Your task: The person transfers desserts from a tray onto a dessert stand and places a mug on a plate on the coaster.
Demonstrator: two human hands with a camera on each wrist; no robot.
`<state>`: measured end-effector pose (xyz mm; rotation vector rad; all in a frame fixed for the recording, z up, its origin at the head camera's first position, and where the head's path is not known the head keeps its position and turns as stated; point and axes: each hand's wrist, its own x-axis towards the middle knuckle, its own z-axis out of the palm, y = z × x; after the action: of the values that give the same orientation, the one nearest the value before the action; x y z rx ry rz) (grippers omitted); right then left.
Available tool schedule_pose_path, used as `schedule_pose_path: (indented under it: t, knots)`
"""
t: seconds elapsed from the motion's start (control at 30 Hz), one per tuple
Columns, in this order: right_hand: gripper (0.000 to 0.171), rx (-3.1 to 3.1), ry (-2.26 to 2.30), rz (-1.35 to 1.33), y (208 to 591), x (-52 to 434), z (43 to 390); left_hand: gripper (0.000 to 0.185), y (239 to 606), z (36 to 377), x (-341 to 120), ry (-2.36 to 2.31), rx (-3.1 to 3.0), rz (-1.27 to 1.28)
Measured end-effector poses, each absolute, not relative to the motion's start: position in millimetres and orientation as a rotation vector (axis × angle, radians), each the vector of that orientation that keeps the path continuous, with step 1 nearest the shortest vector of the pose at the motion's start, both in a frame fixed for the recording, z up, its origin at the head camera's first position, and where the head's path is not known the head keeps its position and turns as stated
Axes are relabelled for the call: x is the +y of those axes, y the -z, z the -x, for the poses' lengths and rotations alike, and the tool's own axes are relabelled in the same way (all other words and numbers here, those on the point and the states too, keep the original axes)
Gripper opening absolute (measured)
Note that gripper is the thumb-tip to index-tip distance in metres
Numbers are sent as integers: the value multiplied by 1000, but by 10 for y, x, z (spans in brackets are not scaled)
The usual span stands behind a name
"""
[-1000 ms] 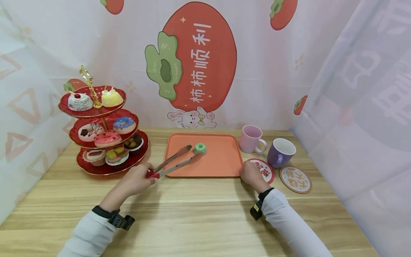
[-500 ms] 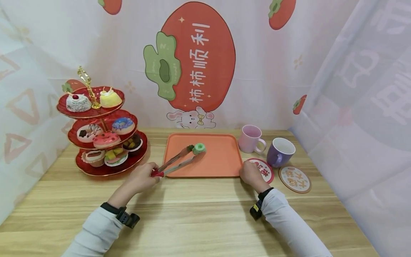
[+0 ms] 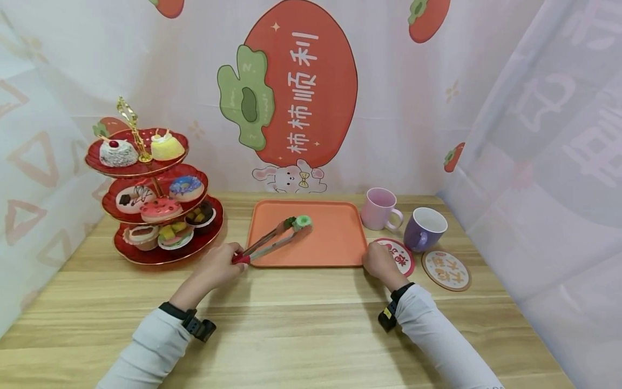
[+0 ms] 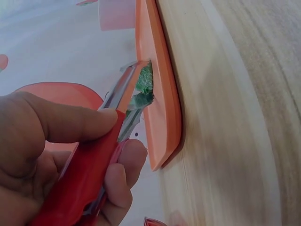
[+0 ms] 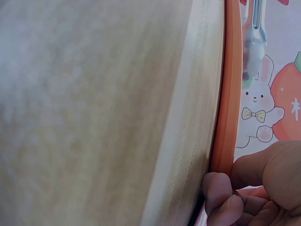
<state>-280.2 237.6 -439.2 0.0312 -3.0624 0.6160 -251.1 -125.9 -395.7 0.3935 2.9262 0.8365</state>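
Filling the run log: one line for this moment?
left hand: grips tongs | tongs: closed on green donut over orange tray | right hand: holds tray edge

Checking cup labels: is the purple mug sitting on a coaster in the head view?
No, the purple mug stands on the bare table, behind the two round coasters, neither of which carries a cup.

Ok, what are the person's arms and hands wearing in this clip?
Both arms are in long, pale grey-white sleeves reaching the wrists. The left sleeve ends at a black wrist strap carrying a small black device. The right sleeve ends at a black band with a small black unit showing a yellow mark. The left hand and right hand are bare: no gloves or rings visible.
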Motion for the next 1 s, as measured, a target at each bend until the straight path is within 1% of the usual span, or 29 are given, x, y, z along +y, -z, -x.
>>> schedule_pose_path:
  t: [0.57,1.0]
  knots:
    - [14,-3102,-597,4,4399,2373,2820,15,3991,2478,-1310,-841,2962,-383]
    - [15,-3075,-590,-30,4407,2379,2815,21,3872,2357,-1404,-893,2949,-395]
